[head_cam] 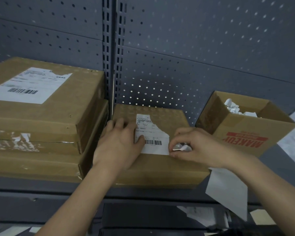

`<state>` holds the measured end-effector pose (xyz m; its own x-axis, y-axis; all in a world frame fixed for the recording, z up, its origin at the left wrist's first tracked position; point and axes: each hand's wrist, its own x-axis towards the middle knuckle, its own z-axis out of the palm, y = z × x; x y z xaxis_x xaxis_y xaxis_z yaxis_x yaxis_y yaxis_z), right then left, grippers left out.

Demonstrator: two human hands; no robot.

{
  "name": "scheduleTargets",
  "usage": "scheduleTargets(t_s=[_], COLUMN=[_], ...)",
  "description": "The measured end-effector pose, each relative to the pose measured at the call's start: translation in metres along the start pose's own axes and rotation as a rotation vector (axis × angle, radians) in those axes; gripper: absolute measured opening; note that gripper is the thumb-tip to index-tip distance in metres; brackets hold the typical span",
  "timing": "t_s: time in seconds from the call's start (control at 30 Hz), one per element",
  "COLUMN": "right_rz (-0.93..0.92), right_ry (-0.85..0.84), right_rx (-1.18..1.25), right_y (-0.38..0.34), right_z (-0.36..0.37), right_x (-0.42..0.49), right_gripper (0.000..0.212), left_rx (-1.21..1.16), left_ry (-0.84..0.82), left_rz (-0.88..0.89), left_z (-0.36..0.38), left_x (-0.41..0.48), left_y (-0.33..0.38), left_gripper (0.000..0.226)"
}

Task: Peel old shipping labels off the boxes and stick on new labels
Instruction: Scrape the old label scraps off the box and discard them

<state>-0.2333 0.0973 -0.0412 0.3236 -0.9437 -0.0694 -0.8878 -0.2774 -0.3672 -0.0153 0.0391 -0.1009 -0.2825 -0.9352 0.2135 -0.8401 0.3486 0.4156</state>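
Right hand (192, 147) pinches the label (153, 133) at its peeled near-right corner; the rest lies up-left of that grip, left hand (119, 142) pressing flat on its left edge.

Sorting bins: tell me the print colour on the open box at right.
Red lettering on the brown open box; head view.

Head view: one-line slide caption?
Left hand holds down the torn label on the box while right hand pinches its curled corner.

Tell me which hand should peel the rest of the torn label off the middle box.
Right. The right hand pinches a crumpled strip at the lower right corner of the label; the left hand lies on the box, bracing it.
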Motion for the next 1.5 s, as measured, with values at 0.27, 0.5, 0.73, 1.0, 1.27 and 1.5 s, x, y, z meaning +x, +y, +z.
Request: scheduleTargets(t_s=[0.27,0.5,0.73,1.0,1.27,1.5], right_rz=[-0.112,-0.179,-0.176,-0.179,-0.178,-0.213], right_ry=[-0.164,-0.233,-0.222,-0.185,-0.214,-0.117], right_rx=[-0.342,-0.516,-0.547,-0.584,-0.712,-0.723], right_y=[-0.016,-0.022,-0.023,-0.024,-0.032,-0.027], right_z=[-0.009,-0.011,-0.010,-0.005,-0.002,0.001], right_x=[0.013,0.015,0.016,0.016,0.011,0.009], right_gripper=[0.023,0.029,0.027,0.027,0.021,0.005], left_rx=[-0.015,-0.011,0.006,0.015,0.032,0.017], left_ry=[0.008,0.013,0.023,0.005,0.011,0.011], left_rz=[-0.001,0.006,-0.004,-0.002,0.007,0.021], left_z=[0.000,0.001,0.001,0.001,0.003,0.002], left_x=[-0.001,-0.001,-0.001,-0.001,-0.001,-0.002], left_y=[0.000,0.001,0.001,0.001,0.001,0.001], left_gripper=[0.044,0.045,0.045,0.047,0.048,0.048])
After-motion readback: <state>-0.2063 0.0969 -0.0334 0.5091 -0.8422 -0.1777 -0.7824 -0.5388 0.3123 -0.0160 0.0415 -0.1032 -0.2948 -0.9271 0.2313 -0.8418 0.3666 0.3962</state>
